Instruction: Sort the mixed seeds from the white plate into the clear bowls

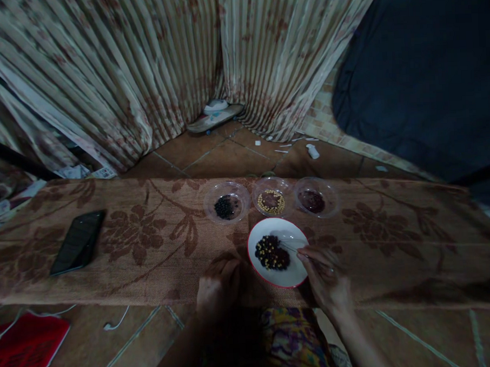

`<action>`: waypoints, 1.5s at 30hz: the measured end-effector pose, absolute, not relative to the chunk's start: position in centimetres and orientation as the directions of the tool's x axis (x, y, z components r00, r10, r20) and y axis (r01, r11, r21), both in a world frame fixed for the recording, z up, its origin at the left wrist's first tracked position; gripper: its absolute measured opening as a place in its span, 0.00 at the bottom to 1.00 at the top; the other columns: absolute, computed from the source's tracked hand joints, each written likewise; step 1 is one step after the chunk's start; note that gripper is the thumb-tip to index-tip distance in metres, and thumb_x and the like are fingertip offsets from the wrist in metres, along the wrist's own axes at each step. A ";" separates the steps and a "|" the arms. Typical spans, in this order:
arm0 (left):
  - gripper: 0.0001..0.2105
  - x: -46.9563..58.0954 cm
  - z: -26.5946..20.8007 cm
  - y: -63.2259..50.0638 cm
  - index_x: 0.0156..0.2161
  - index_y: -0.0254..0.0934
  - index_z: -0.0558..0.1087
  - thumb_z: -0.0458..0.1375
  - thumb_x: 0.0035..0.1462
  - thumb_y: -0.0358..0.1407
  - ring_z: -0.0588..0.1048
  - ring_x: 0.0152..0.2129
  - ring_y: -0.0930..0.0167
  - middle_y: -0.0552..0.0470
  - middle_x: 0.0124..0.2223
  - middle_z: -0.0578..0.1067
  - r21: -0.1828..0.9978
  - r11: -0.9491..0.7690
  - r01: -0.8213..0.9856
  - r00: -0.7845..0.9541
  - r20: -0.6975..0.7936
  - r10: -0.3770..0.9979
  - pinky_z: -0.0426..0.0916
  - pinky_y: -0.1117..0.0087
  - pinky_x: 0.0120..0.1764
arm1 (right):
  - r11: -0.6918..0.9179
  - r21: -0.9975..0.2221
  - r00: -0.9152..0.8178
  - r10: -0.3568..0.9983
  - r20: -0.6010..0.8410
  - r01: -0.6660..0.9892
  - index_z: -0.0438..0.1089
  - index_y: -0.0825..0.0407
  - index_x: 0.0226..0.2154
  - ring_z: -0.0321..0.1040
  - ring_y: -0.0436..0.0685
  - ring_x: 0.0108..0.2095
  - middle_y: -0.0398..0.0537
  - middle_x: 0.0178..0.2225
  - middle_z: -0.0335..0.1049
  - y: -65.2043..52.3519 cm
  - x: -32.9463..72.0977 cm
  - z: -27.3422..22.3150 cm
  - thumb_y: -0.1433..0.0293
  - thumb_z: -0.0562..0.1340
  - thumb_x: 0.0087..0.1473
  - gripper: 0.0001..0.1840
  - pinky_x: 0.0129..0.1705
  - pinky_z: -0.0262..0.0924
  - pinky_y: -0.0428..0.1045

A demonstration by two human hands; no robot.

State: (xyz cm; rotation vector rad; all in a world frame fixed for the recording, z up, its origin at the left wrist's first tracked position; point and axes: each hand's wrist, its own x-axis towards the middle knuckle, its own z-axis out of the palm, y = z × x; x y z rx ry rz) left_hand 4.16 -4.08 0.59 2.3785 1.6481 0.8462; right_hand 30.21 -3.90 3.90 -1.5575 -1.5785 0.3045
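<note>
My right hand (322,272) pinches a pair of metal tweezers (290,243), whose tips reach into a white bowl with a red rim (300,273). Mixed dark and yellow beans (272,252) lie in a heap on the bowl's left side. Left of the bowl, my left hand (219,284) rests curled on the cloth, with nothing seen in it. Behind the bowl stand three clear plastic bowls in a row: black beans (225,207) on the left, yellow beans (271,202) in the middle, dark red beans (312,201) on the right.
A patterned brown cloth (151,263) covers the long narrow table. A black phone (77,242) lies at its left. Beyond are striped curtains (175,62), a skateboard (215,119) and white scraps on the tiled floor. A red bag (28,350) is at lower left.
</note>
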 end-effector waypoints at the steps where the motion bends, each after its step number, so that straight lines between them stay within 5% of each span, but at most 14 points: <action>1: 0.08 4.2 0.6 -4.1 0.39 0.40 0.74 0.52 0.64 0.32 0.77 0.31 0.71 0.51 0.33 0.78 0.407 -0.398 0.822 0.249 0.371 0.895 0.71 0.71 0.35 | 0.187 -0.702 0.170 0.898 0.405 0.687 0.78 0.46 0.33 0.74 0.60 0.38 0.49 0.35 0.79 -4.0 30.2 4.0 0.58 0.63 0.59 0.12 0.41 0.68 0.56; 12: 0.09 3.9 0.5 -3.8 0.41 0.40 0.73 0.50 0.65 0.33 0.78 0.31 0.70 0.51 0.35 0.79 0.408 -0.427 0.807 0.255 0.411 0.875 0.72 0.70 0.34 | 0.158 -0.671 0.444 0.637 0.630 0.724 0.77 0.51 0.30 0.73 0.59 0.35 0.50 0.32 0.77 1.1 35.5 7.7 0.60 0.64 0.57 0.13 0.40 0.65 0.54; 22: 0.08 4.0 0.5 -3.9 0.40 0.39 0.73 0.51 0.66 0.33 0.77 0.32 0.70 0.50 0.36 0.79 0.383 -0.428 0.819 0.259 0.418 0.871 0.71 0.70 0.34 | 0.090 -0.817 0.540 0.708 0.455 0.570 0.78 0.53 0.30 0.75 0.60 0.35 0.52 0.33 0.78 -1.8 33.4 6.5 0.60 0.67 0.54 0.12 0.40 0.67 0.55; 28: 0.07 4.0 0.3 -4.0 0.40 0.39 0.74 0.53 0.65 0.33 0.77 0.34 0.70 0.51 0.36 0.79 0.409 -0.417 0.812 0.250 0.402 0.881 0.71 0.71 0.37 | 0.029 -0.884 0.362 0.905 0.222 0.467 0.79 0.50 0.33 0.75 0.59 0.38 0.51 0.37 0.78 -5.7 31.5 5.4 0.61 0.67 0.54 0.10 0.38 0.70 0.53; 41: 0.07 4.1 0.6 -4.1 0.38 0.40 0.73 0.52 0.65 0.33 0.76 0.31 0.71 0.52 0.33 0.78 0.415 -0.381 0.826 0.239 0.354 0.904 0.68 0.71 0.35 | 0.219 -0.801 0.009 0.963 0.270 0.557 0.78 0.48 0.34 0.77 0.57 0.37 0.50 0.36 0.78 -6.3 29.3 6.5 0.63 0.62 0.60 0.10 0.37 0.72 0.49; 45: 0.08 4.1 0.6 -4.0 0.38 0.40 0.73 0.52 0.65 0.33 0.76 0.31 0.71 0.52 0.34 0.78 0.404 -0.400 0.823 0.243 0.385 0.890 0.68 0.72 0.35 | 0.164 -0.777 0.109 0.952 0.286 0.607 0.78 0.48 0.35 0.76 0.57 0.38 0.50 0.37 0.78 -5.4 30.0 6.5 0.62 0.63 0.60 0.10 0.39 0.72 0.50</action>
